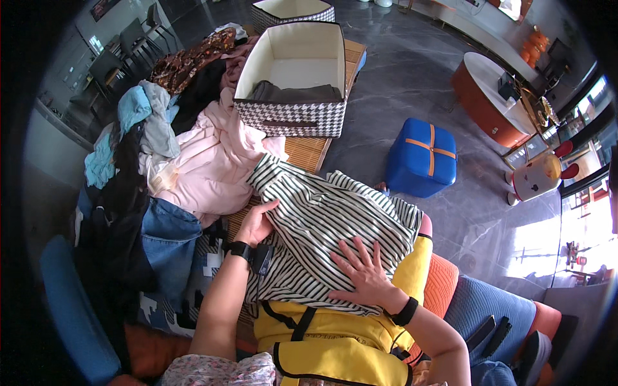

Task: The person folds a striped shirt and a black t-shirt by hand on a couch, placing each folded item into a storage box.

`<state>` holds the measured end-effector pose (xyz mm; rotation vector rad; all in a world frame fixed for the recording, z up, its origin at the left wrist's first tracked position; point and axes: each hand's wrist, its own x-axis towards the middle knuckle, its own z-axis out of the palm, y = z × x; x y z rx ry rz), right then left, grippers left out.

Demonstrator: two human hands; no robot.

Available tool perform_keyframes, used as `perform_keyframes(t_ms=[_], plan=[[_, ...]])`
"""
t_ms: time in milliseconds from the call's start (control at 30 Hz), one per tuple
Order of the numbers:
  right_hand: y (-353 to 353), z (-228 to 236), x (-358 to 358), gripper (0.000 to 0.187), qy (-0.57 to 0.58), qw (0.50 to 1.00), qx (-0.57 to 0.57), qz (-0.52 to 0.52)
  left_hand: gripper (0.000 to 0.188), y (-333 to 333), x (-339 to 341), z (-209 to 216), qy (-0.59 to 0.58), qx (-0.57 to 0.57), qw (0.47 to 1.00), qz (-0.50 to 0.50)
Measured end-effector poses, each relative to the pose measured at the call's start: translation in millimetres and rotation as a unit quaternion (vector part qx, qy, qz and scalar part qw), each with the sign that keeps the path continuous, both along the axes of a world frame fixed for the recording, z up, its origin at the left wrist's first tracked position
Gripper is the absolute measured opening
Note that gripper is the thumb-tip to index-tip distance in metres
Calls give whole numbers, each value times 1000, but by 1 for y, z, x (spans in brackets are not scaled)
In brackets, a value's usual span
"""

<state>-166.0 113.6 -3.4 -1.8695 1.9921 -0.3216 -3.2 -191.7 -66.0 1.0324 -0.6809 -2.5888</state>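
Observation:
A black-and-white striped garment [322, 222], a long-sleeved top by its look, lies spread in front of me over a yellow bag or apron-like cloth [412, 273]. My right hand [365, 275] presses flat on its lower right part, fingers spread. At the garment's left edge is my left hand [256, 222], open and turned on its side, some of its fingers partly hidden by the fabric. Both wrists wear black bands, and a small dark device sits by the left one. Beyond the left hand spreads a pale pink garment [212, 154].
A houndstooth storage box [290, 119] with dark folded cloth inside stands on a bamboo mat [309, 151]; a second box [293, 9] is behind it. Piled clothes with jeans [168, 225] lie left. On the floor are a blue cube stool [421, 157] and an oval table [496, 96].

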Motion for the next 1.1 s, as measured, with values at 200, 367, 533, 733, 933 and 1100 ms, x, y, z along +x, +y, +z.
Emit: perform_keyframes(t_ms=[200, 367, 533, 733, 933, 1100], plan=[[-2, 2, 1, 93, 1, 1000, -5, 3, 36, 2, -13, 4, -22, -45, 995, 89], [2, -1, -3, 94, -7, 1000, -7, 4, 33, -7, -14, 33, 34, -86, 985, 146], [-5, 11, 0, 75, -12, 999, -45, -21, 36, 2, -7, 40, -15, -216, 963, 159], [-76, 3, -4, 33, 7, 993, -117, 17, 43, 42, -5, 55, -114, -618, 770, 110], [-91, -13, -23, 49, -133, 990, -37, 21, 36, 65, -5, 45, -82, -675, 733, 33], [-21, 21, -49, 19, -313, 921, -170, -157, 38, 109, -28, 92, 49, -761, 646, -35]])
